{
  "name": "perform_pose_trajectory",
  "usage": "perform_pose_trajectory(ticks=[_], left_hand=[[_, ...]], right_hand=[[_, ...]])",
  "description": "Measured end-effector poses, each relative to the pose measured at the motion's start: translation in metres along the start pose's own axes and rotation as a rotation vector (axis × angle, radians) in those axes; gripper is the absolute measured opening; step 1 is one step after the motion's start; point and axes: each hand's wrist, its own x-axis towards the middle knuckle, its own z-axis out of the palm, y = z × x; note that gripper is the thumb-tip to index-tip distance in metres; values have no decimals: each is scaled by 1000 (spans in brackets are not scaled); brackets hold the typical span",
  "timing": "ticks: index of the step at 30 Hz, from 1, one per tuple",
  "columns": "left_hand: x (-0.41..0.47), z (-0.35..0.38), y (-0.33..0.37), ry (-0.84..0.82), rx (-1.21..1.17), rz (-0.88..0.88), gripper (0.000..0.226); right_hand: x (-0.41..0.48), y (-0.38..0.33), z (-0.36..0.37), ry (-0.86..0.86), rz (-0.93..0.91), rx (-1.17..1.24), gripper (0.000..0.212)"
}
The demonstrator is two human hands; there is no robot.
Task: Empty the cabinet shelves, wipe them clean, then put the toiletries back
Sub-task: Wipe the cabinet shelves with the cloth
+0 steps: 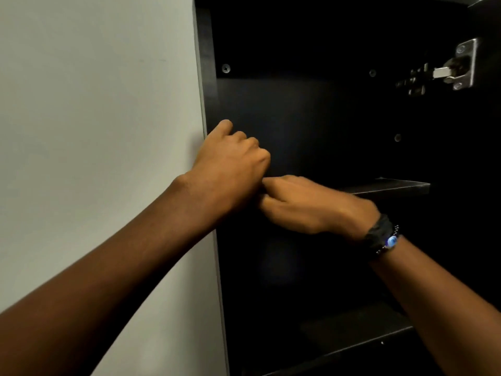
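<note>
The dark cabinet (311, 118) stands open, and no toiletries show on its shelves. My left hand (230, 169) is curled into a fist against the inside of the cabinet's left wall, just above the middle shelf (393, 187). What its fingers close on is hidden. My right hand (301, 204) lies over the left part of that shelf's front edge, thumb on top and fingers curled below it. Its fingertips meet the left hand. A lower shelf (352, 335) shows below, also bare.
A pale wall (95, 131) fills the left of the view, up to the cabinet's side edge. A metal door hinge (455, 69) sits at the upper right, where the open door attaches. A dark wristband with a blue bead is on my right wrist.
</note>
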Motion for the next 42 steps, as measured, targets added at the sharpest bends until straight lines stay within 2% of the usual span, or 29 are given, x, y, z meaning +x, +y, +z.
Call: perform_pose_trajectory(ticks=[4, 6, 8, 11, 13, 16, 18, 19, 23, 24, 26, 29, 31, 36, 39, 42], left_hand=[[17, -6, 10, 18, -244, -131, 9], [20, 3, 16, 43, -356, -149, 4], [20, 13, 22, 41, -432, -128, 8], [21, 27, 27, -51, -618, -124, 21], [23, 34, 34, -82, -758, -122, 30], [25, 40, 41, -67, -897, -111, 39], [26, 44, 44, -39, -913, -101, 39], [26, 46, 45, -25, -913, -97, 38], [22, 47, 46, -3, -895, -95, 34], [20, 47, 47, 7, -884, -95, 33], [17, 45, 49, 36, -858, -107, 31], [10, 42, 51, 95, -836, -183, 32], [5, 40, 57, 154, -827, -234, 32], [-22, 43, 89, 362, -794, -221, 36], [-50, 57, 116, 401, -692, -222, 50], [-82, 80, 154, 317, -755, -208, 59]], right_hand=[[-29, -7, 0, 109, -104, 61, 42], [-45, 19, -4, 134, -59, 53, 49], [-60, 59, -11, 128, 119, 11, 51], [-68, 120, -30, 24, 538, -61, 46], [-69, 138, -38, -23, 641, 11, 46], [-71, 120, -30, -14, 452, 49, 39], [-79, 97, -24, 38, 283, 56, 41], [-79, 96, -24, 42, 266, 56, 44], [-72, 126, -31, 41, 527, -37, 52], [-72, 128, -28, 79, 531, -54, 55], [-75, 123, -17, 195, 412, -32, 57], [-85, 100, 3, 372, 113, 74, 38], [-89, 95, 14, 486, -29, 26, 33], [-103, 95, 43, 763, -106, -129, 28], [-121, 83, 80, 706, -128, -116, 31], [-146, 89, 131, 359, 93, 58, 30]])
